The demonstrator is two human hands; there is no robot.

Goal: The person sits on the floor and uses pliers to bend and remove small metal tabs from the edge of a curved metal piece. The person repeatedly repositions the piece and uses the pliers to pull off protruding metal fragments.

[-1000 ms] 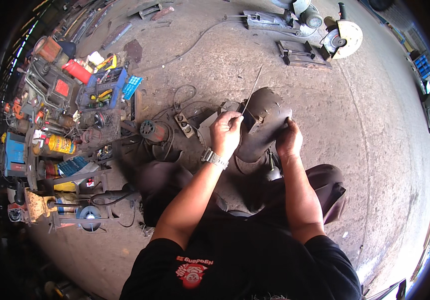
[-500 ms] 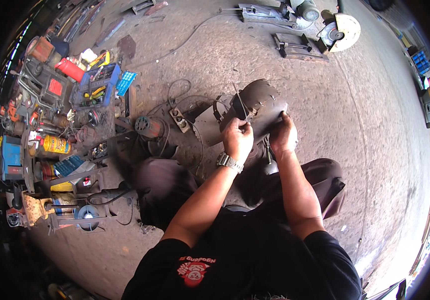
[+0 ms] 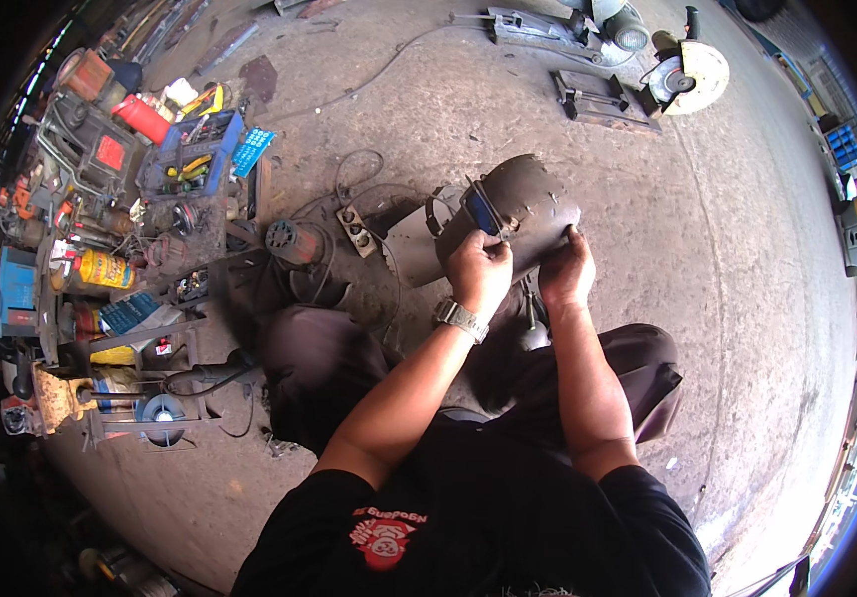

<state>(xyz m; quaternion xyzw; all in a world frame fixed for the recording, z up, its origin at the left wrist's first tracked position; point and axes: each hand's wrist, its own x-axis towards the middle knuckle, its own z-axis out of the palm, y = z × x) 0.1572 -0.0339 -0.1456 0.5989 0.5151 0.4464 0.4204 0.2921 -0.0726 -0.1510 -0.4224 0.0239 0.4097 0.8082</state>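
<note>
Over the concrete floor (image 3: 667, 239) and just beyond the person's dark trousers (image 3: 324, 363) is a dark curved shell (image 3: 540, 207), tilted and between the two hands, with a pale sheet (image 3: 412, 247) to its left. The right hand (image 3: 566, 273) grasps the shell by its near right edge, while the left hand (image 3: 478, 272) has thumb and fingers drawn together near the lower end of a small blue pane (image 3: 482, 214) set in the shell — what exactly they pinch, I cannot tell.
</note>
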